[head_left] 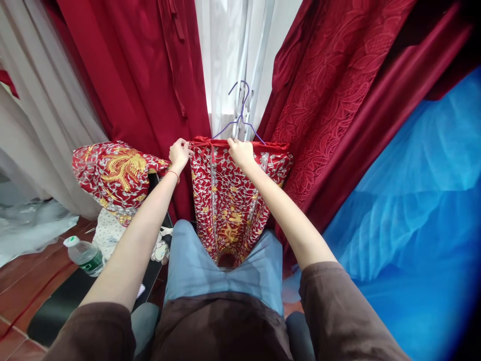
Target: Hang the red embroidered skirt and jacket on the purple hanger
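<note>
A red skirt (231,200) with silver and gold embroidery hangs in front of my knees, its plain red waistband at the top. My left hand (180,153) is closed in a pinch at the waistband's left end. Farther right, my right hand (241,152) grips the top edge of the same skirt from above. A purple hanger (241,118) rises behind the waistband; how the skirt joins it is hidden. Beside my left wrist, a second red embroidered garment (122,168) with a gold bird-like motif lies draped over something dark.
Dark red garments (139,65) hang on the left, and a red lace dress (323,100) on the right. Blue tulle (421,215) fills the right side. A water bottle (84,255) stands on a black surface (56,306) at lower left, near a dotted white cloth (107,233).
</note>
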Tool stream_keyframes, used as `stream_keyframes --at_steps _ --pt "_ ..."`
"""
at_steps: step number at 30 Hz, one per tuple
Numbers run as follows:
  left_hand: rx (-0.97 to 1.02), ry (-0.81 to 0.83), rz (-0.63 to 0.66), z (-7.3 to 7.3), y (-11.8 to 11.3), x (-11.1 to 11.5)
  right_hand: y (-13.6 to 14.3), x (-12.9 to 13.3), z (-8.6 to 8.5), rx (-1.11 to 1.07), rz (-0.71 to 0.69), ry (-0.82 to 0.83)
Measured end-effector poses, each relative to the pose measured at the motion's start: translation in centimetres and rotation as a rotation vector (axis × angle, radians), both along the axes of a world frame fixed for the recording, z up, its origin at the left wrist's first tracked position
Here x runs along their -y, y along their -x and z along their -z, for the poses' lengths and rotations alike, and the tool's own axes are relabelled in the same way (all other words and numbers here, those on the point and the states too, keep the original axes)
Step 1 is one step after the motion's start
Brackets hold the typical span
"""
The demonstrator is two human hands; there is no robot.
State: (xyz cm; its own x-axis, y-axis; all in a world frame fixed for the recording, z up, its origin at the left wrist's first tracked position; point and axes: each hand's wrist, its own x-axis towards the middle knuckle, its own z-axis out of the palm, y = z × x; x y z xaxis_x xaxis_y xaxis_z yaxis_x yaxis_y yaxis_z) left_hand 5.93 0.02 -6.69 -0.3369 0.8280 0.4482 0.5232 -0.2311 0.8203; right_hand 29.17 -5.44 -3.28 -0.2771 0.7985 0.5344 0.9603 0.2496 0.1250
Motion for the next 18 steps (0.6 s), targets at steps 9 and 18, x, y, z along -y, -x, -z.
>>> stream_keyframes --at_steps 9,18 --pt "0.052 0.003 0.027 -0.5 0.1 0.0 -1.1 0.6 -0.4 -0.008 0.025 0.031" --pt "0.385 0.094 0.549 0.3 -1.9 0.7 1.7 2.0 -0.4 -0.094 -0.013 -0.012"
